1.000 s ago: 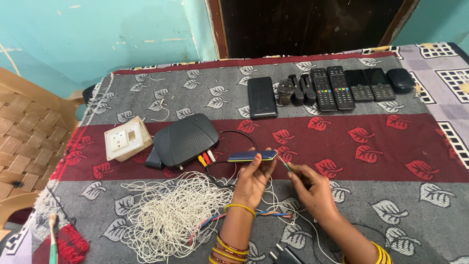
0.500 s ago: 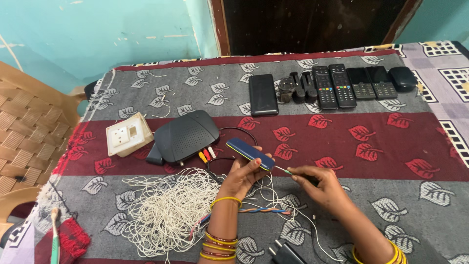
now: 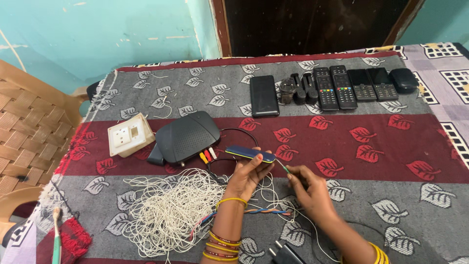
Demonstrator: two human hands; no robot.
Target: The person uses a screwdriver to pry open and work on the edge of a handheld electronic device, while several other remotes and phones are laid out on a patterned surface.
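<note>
My left hand [image 3: 248, 174] holds a slim blue device with a yellow edge [image 3: 250, 153] flat above the patterned cloth. My right hand [image 3: 308, 188] pinches a thin green-handled tool [image 3: 283, 167] whose tip points at the device's right end. A black set-top box [image 3: 186, 138] with red, white and yellow plugs [image 3: 207, 155] lies just left of my left hand. A tangle of thin white wire [image 3: 168, 212] spreads below it. A twisted multicolour cable [image 3: 259, 212] runs between my wrists.
At the back lie a black phone [image 3: 264, 95], small dark parts [image 3: 297, 88], two remotes [image 3: 334, 88], two keypad phones [image 3: 371, 84] and a black case [image 3: 403, 79]. A white wall socket [image 3: 128, 135] sits left. A black plug adapter [image 3: 285, 254] is near the front edge, a woven chair [image 3: 24, 132] beyond the left edge.
My left hand has tilted the blue device closer to level. My right hand has kept the tool's tip at the device's right end.
</note>
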